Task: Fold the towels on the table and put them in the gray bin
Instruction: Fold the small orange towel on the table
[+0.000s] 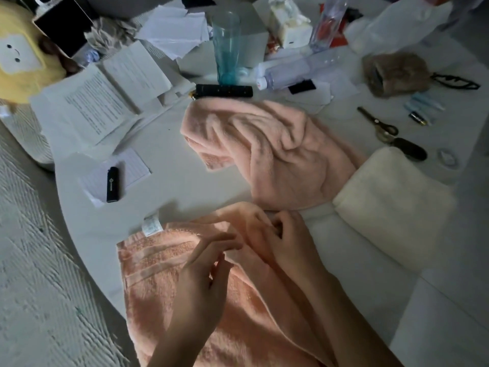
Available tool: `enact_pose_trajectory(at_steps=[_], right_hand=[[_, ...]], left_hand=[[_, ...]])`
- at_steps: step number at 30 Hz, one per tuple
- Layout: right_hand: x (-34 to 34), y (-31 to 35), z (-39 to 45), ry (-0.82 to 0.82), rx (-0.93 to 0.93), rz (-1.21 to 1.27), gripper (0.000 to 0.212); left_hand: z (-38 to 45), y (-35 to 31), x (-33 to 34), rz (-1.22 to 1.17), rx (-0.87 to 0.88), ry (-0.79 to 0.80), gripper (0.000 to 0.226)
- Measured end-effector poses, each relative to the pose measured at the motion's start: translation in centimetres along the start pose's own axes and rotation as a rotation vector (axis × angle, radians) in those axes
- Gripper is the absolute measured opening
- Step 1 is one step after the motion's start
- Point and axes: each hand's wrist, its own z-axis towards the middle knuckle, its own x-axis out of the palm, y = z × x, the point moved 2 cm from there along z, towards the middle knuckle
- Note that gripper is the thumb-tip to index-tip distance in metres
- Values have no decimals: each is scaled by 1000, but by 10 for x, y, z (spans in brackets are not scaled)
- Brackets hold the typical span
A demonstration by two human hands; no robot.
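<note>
A peach towel (158, 274) lies spread at the table's near edge, a white tag at its far left corner. My right hand (288, 239) pinches a raised fold at the towel's far edge. My left hand (206, 279) hovers just above the towel with relaxed fingers and holds nothing. A crumpled pink towel (270, 152) lies beyond, in the middle of the table. To the right rests a folded cream towel (394, 207). No gray bin shows in this view.
The white table (172, 176) is cluttered at the back: a blue glass (227, 46), a black remote (223, 90), a lying bottle (299, 70), papers (90, 109), scissors (378, 125), a black lighter (112, 184). A yellow plush (21, 56) sits far left.
</note>
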Motion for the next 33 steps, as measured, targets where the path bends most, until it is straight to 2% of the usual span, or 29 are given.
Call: enact_pose_trajectory(at_steps=[3,5,10,15,17,19,22,24,26,28,30,31,33], right_hand=[[-20,-5,-6,9,22,212,23],[-31,-7,-10,-1,9,357,19],[-44,-3,-12,-39,-83,797,41],[-47,3,-12,-29,-154,679,27],[-46,4,-8,-22,-163,690,23],[-49,3,-2,-25,-131,743,24],[-54,-1,6,20,-128,758,27],[-53,-8,5,76,-113,714,35],[-48,-19,-5,127,-25,568,43],[-41,-36,-26,155,95,357,50],[-38,-57,-57,73,168,143,61],[-39,-67,-75,10,158,45,60],[-40,-82,-110,-56,76,-57,37]], left_hand=[[1,-2,6,-31,-27,32,41],[4,-6,11,-30,-25,71,36],[24,-37,27,33,141,129,12],[62,-54,42,199,114,-56,7],[77,-58,49,292,109,-47,9],[90,-55,54,272,64,84,13],[105,-43,55,167,-48,367,14],[110,-38,58,193,-17,427,9],[118,-38,64,220,35,348,4],[127,-41,74,204,34,232,9],[138,-38,85,218,-8,147,12],[142,-33,91,260,-28,132,8],[144,-22,99,356,-43,143,10]])
